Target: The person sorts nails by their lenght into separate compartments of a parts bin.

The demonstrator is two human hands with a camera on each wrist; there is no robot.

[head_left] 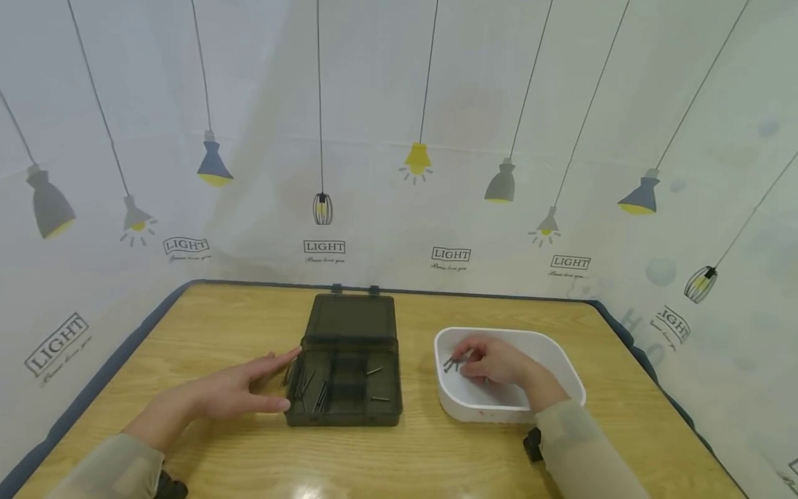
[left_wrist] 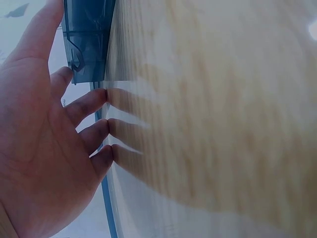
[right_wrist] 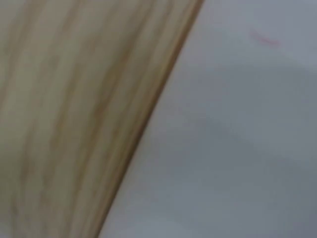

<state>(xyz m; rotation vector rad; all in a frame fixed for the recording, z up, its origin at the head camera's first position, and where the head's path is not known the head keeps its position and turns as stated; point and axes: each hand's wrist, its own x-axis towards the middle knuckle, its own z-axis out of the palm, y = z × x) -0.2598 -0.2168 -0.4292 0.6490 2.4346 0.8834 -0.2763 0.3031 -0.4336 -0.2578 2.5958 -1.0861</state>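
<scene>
A dark, see-through plastic box stands on the table with its lid raised at the back. Several thin metal pins, nails or screws, lie in its left part, and a few more sit on the right. My left hand is beside the box's left side, fingers extended, thumb at the front corner; in the left wrist view, fingertips touch the table. Inside a white tray, my right hand has bent fingers at several metal pins; whether it pinches any is unclear.
The light wooden table has a dark blue edge. Behind it and along the sides hangs a pale curtain printed with lamps. In the right wrist view, the tray's white wall meets the wood at close range.
</scene>
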